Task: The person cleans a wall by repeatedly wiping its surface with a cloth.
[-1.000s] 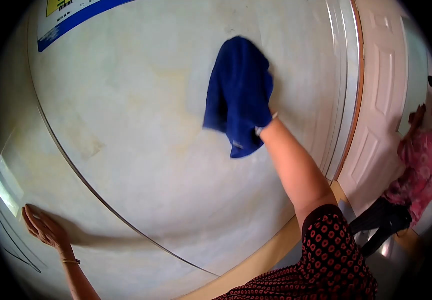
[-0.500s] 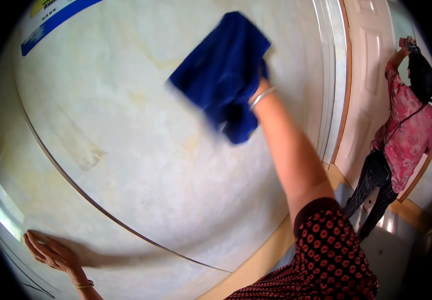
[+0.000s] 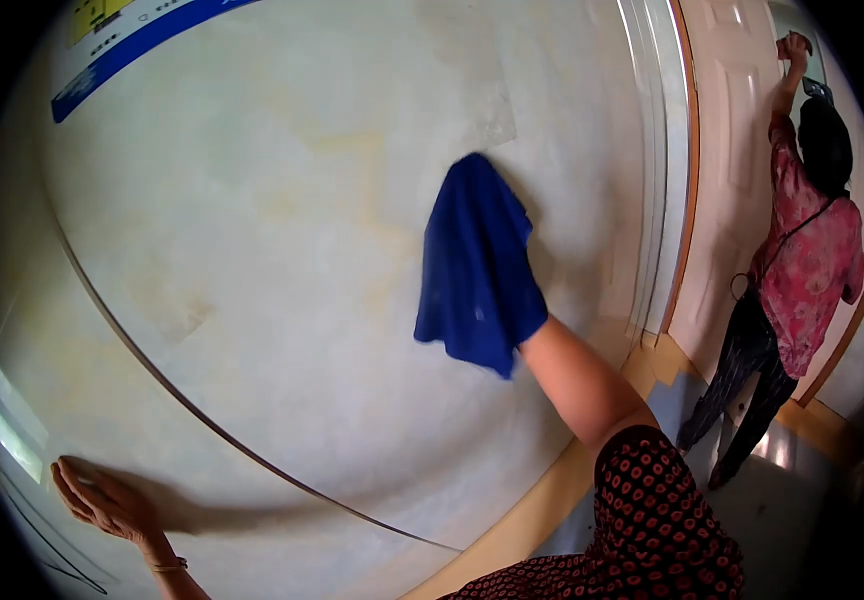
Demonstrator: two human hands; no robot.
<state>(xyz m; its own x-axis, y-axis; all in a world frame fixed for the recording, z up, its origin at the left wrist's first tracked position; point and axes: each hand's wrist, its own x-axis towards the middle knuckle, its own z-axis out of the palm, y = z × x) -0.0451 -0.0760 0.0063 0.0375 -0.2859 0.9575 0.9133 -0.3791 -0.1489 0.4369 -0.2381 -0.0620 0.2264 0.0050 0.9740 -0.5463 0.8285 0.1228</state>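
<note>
A dark blue cloth (image 3: 477, 265) hangs draped over my right hand against the pale, marbled wall (image 3: 282, 290). The cloth covers my fingers, and only my right forearm (image 3: 587, 380) shows below its lower edge. At the lower left, my left hand (image 3: 104, 502) rests on the wall with its fingers stretched out and nothing in it. Faint yellowish stains and scuffs mark the wall around the cloth.
A thin dark seam (image 3: 172, 388) curves across the wall. Top left is a blue-edged poster (image 3: 152, 48). On the right, a person in a pink top (image 3: 810, 265) stands by a pale panelled door (image 3: 727, 130), one arm raised. Dark cables (image 3: 47, 540) hang lower left.
My right hand and the blue cloth have moved down the wall, and the cloth now hangs narrower. My left hand stays put. The other person's raised hand is higher.
</note>
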